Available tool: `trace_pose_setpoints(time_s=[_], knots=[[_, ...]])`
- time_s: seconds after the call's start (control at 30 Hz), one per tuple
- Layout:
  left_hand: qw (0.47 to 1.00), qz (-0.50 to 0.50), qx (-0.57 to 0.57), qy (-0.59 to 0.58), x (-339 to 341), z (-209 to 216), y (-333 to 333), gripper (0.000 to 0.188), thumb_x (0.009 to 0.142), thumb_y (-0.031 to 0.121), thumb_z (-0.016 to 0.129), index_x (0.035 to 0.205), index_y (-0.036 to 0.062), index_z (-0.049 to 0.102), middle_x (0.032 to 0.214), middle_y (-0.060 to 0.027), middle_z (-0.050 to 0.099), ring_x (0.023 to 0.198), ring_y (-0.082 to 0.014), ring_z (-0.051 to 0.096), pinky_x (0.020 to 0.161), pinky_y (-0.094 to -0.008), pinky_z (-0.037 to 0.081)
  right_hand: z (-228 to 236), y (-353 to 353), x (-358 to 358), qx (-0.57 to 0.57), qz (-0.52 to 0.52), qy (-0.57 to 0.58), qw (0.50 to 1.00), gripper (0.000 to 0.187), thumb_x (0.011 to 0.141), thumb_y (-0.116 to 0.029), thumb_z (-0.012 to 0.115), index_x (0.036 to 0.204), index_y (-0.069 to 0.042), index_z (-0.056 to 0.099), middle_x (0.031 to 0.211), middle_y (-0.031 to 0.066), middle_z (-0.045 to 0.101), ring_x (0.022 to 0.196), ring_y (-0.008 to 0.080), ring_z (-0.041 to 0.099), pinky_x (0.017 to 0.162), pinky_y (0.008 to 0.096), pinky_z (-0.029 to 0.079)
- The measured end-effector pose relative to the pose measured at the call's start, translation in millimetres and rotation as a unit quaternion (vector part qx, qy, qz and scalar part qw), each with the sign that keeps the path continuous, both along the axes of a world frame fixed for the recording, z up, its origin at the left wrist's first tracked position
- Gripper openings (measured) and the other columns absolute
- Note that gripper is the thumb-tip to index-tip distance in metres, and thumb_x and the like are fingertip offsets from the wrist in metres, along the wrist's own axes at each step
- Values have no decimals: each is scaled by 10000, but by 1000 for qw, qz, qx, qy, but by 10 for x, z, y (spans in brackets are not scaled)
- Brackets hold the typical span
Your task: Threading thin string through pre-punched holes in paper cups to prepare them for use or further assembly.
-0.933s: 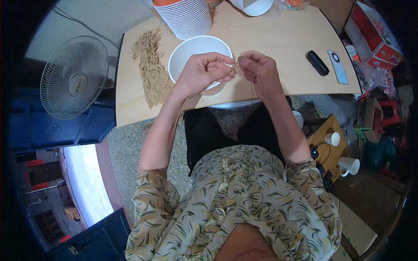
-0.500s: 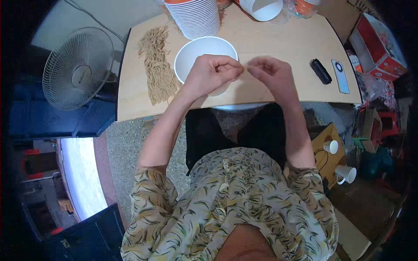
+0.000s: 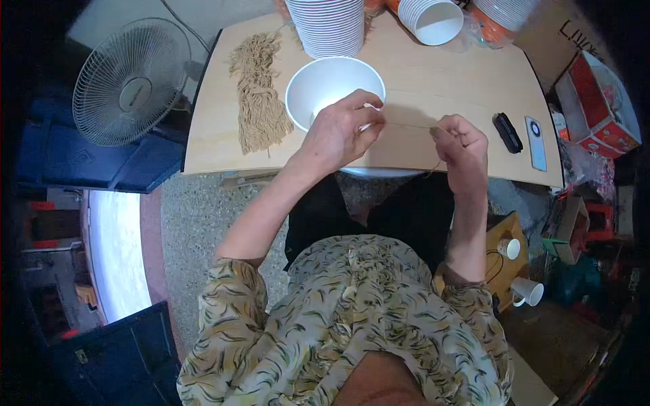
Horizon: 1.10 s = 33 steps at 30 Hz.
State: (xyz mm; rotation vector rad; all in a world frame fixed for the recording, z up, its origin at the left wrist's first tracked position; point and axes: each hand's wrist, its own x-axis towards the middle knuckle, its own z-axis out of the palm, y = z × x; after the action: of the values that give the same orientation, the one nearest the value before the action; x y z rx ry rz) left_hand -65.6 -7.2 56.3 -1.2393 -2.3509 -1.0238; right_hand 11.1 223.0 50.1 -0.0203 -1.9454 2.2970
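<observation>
The thumb and forefinger of the left hand point(image 3: 338, 132) are closed to a pinch, the remaining fingers loosely curled. The right hand point(image 3: 466, 152) likewise has thumb and forefinger pressed together. One thin tan strand point(image 3: 410, 126) runs nearly straight between the two sets of fingertips, gripped at both, above the near edge of the tabletop point(image 3: 440, 74); a loose end hangs below the right fingers.

Count, moving outward: one white bowl point(image 3: 332, 78), mouth up, just beyond the left hand and partly covered by it; whether they touch cannot be determined. One bundle of tan strands point(image 3: 263, 111) lies along the left edge. One black case point(image 3: 508, 133) and one phone point(image 3: 535, 143) lie near the right edge. Three stacks of white containers point(image 3: 330, 30) stand or lie along the far edge; individual containers cannot be counted.
</observation>
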Motion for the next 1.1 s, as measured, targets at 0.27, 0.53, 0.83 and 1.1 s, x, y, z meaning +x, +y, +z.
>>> trace_pose_setpoints(time_s=[0.27, 0.53, 0.83, 1.1], knots=[[997, 71, -11, -5, 32, -43, 91, 147, 800, 98, 710, 935, 42, 719, 901, -110, 695, 734, -303, 690, 659, -376, 563, -82, -11, 52, -94, 11, 24, 995, 92, 882, -104, 682, 861, -23, 643, 646, -69, 473, 530, 23, 354, 476, 203, 244], [989, 130, -67, -14, 72, -10, 78, 345, 806, 186, 751, 1131, 86, 696, 948, -121, 708, 774, -314, 691, 674, -380, 568, -133, 83, 24, -181, 7, 31, 983, 157, 917, -138, 650, 998, -5, 630, 714, -23, 501, 542, 47, 347, 487, 204, 258], [954, 113, -274, 36, 15, 252, -1031, 562, 712, 248, 826, 1247, 231, 657, 1261, -15, 655, 1382, -341, 410, 1109, -613, 278, 72, 274, 298, -172, -83, 45, 980, 385, 947, -172, 617, 1275, 15, 540, 828, 24, 585, 590, 60, 410, 527, 207, 308], [986, 97, -128, 55, -2, 84, -175, 240, 838, 278, 714, 1002, 103, 714, 902, -76, 702, 1020, -276, 652, 958, -441, 417, 67, -41, 292, -211, 46, 96, 972, 581, 962, -246, 571, 1405, 94, 411, 1341, 191, 543, 1202, 245, 555, 1046, 371, 406]])
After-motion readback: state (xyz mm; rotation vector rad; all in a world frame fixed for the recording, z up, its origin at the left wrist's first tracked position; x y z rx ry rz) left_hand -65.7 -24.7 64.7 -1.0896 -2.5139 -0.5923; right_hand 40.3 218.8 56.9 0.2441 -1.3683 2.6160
